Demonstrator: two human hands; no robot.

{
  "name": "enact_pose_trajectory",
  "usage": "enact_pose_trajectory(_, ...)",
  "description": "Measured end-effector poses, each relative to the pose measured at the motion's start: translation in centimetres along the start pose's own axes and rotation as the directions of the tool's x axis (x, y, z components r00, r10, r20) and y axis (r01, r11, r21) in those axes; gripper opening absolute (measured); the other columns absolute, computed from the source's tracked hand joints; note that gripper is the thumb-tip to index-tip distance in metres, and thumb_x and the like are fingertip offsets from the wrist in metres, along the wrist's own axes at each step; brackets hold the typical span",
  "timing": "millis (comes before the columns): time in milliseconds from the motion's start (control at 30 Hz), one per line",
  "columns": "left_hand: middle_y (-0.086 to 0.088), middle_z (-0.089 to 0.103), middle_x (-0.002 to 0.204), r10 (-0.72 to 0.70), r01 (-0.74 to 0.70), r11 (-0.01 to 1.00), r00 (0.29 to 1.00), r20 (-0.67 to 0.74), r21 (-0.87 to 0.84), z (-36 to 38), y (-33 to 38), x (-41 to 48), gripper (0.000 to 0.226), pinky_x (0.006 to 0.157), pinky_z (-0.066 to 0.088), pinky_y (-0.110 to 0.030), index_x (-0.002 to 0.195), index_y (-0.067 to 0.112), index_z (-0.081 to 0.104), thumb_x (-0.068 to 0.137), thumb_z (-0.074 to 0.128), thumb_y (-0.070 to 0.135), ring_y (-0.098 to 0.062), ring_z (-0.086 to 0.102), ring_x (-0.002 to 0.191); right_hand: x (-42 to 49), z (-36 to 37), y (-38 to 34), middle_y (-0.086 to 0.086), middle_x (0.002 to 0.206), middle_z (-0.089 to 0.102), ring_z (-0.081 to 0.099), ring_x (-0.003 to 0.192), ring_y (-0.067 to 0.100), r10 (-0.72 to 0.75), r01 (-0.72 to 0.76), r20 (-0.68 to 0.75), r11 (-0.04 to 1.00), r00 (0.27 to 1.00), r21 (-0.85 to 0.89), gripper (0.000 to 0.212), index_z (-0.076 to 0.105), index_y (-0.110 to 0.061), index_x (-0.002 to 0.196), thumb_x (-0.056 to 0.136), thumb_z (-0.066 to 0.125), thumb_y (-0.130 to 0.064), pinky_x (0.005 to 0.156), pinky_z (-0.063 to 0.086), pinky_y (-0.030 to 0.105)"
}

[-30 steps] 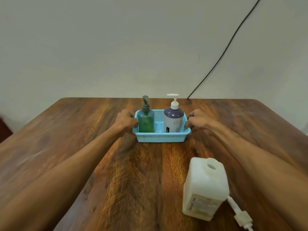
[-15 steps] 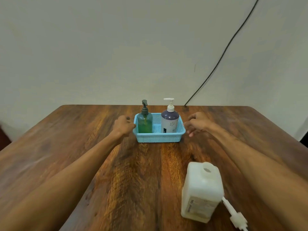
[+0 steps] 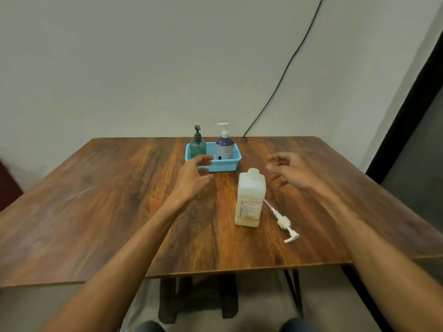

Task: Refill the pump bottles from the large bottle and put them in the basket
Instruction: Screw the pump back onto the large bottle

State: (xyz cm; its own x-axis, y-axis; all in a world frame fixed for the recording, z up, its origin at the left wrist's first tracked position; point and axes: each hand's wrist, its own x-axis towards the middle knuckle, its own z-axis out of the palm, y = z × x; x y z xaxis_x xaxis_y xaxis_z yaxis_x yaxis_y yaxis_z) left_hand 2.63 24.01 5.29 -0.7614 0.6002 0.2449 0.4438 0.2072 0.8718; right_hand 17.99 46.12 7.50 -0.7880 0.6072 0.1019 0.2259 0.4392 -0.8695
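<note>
A light blue basket (image 3: 225, 165) sits near the far edge of the wooden table. Inside it stand a green pump bottle (image 3: 198, 147) on the left and a white-and-purple pump bottle (image 3: 224, 147) on the right. The large white bottle (image 3: 251, 198) stands uncapped in front of the basket, with its loose white pump head (image 3: 282, 222) lying on the table to its right. My left hand (image 3: 193, 178) hovers with loose fingers just in front of the basket's left corner, holding nothing. My right hand (image 3: 291, 170) hangs loose and empty to the right of the large bottle's neck.
The wooden table (image 3: 119, 200) ends close to me, with dark legs underneath. A black cable (image 3: 285, 70) runs down the wall to the table's back edge. A dark door frame (image 3: 407, 116) stands at the right.
Both hands have let go of the basket's sides and drawn back toward me. The view has pulled back, so the table's near edge now shows.
</note>
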Motion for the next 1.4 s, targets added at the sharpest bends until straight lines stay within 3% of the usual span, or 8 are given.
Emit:
enact_pose_trajectory(133, -0.005, 0.051, 0.147, 0.014, -0.023, 0.998, 0.987, 0.159, 0.056, 2.6, 0.5, -2.3, 0.083, 0.100, 0.049, -0.032, 0.151, 0.021, 0.040, 0.080, 0.080, 0.002, -0.022, 0.053, 0.131, -3.2, 0.3, 3.0, 0.013, 0.115, 0.066, 0.064, 0.082, 0.015, 0.020, -0.023, -0.040, 0.997, 0.999, -0.078, 0.034, 0.062, -0.008, 0.125, 0.092, 0.067, -0.004, 0.054, 0.049, 0.019)
enact_pose_trajectory(300, -0.004, 0.039, 0.159, 0.013, -0.035, 0.997, 0.959, 0.283, 0.074, 6.2, 0.0, -3.1, 0.112, 0.116, 0.036, -0.044, 0.159, 0.020, 0.020, 0.071, 0.091, 0.017, -0.023, 0.040, 0.143, -5.8, 1.4, 6.3, 0.008, 0.128, 0.061, 0.060, 0.110, 0.020, 0.113, -0.128, -0.072, 0.959, 0.991, -0.254, 0.048, 0.059, -0.009, 0.132, 0.088, 0.075, -0.017, 0.089, 0.053, 0.034)
enact_pose_trajectory(367, 0.003, 0.044, 0.151, 0.037, -0.044, 0.999, 0.956, 0.293, 0.016, 7.1, -0.3, -3.2, 0.108, 0.112, 0.040, -0.041, 0.156, 0.020, 0.023, 0.072, 0.091, 0.016, -0.017, 0.046, 0.134, -6.4, 2.1, 7.3, 0.006, 0.128, 0.060, 0.059, 0.109, 0.019, 0.156, -0.167, -0.058, 0.936, 0.986, -0.311, 0.056, 0.056, -0.011, 0.133, 0.084, 0.079, -0.027, 0.084, 0.053, 0.033)
enact_pose_trajectory(667, -0.004, 0.056, 0.141, 0.071, -0.066, 0.997, 0.981, 0.178, -0.035, 7.9, -1.5, -2.1, 0.090, 0.101, 0.050, -0.039, 0.145, 0.018, 0.042, 0.070, 0.091, 0.014, -0.012, 0.053, 0.117, -6.4, 5.1, 9.2, 0.002, 0.111, 0.061, 0.059, 0.095, 0.017, 0.077, -0.150, -0.201, 0.913, 0.977, -0.380, 0.044, 0.061, -0.013, 0.119, 0.079, 0.079, -0.009, 0.077, 0.058, 0.036)
enact_pose_trajectory(867, -0.007, 0.059, 0.139, 0.082, -0.082, 0.997, 0.995, 0.051, 0.004, 6.3, -2.3, -1.3, 0.086, 0.101, 0.053, -0.042, 0.143, 0.016, 0.043, 0.071, 0.091, 0.015, -0.020, 0.060, 0.120, -5.9, 4.2, 7.0, -0.001, 0.088, 0.063, 0.063, 0.078, 0.015, -0.023, -0.073, -0.332, 0.959, 0.943, -0.273, 0.034, 0.060, -0.021, 0.086, 0.071, 0.083, -0.002, 0.054, 0.051, 0.029)
enact_pose_trajectory(1133, -0.008, 0.060, 0.136, 0.067, -0.049, 0.991, 0.986, -0.151, 0.122, 1.6, -3.6, 0.4, 0.090, 0.088, 0.052, -0.028, 0.144, 0.016, 0.044, 0.067, 0.092, 0.014, -0.022, 0.060, 0.117, -5.7, 0.5, -2.5, 0.004, 0.083, 0.073, 0.066, 0.075, 0.017, -0.245, 0.161, -0.359, 0.955, 0.900, -0.248, 0.028, 0.077, -0.010, 0.087, 0.062, 0.089, -0.005, 0.065, 0.056, 0.034)
enact_pose_trajectory(1233, -0.009, 0.060, 0.136, 0.070, -0.044, 0.990, 0.978, -0.197, 0.136, 0.4, -3.8, 0.5, 0.091, 0.088, 0.050, -0.028, 0.145, 0.014, 0.045, 0.067, 0.091, 0.009, -0.019, 0.058, 0.116, -6.2, -0.2, -5.4, 0.003, 0.092, 0.075, 0.065, 0.079, 0.015, -0.337, 0.234, -0.285, 0.911, 0.897, -0.341, 0.030, 0.079, -0.012, 0.096, 0.067, 0.087, -0.006, 0.065, 0.052, 0.022)
enact_pose_trajectory(1400, -0.009, 0.059, 0.139, 0.082, -0.049, 0.986, 0.974, -0.209, 0.161, -0.9, -4.1, 0.7, 0.096, 0.097, 0.053, -0.039, 0.147, 0.015, 0.046, 0.063, 0.093, 0.008, -0.023, 0.058, 0.121, -6.3, 0.3, -8.5, 0.005, 0.098, 0.076, 0.064, 0.087, 0.015, -0.436, 0.309, -0.193, 0.829, 0.879, -0.467, 0.032, 0.079, -0.011, 0.104, 0.073, 0.082, -0.004, 0.077, 0.052, 0.027)
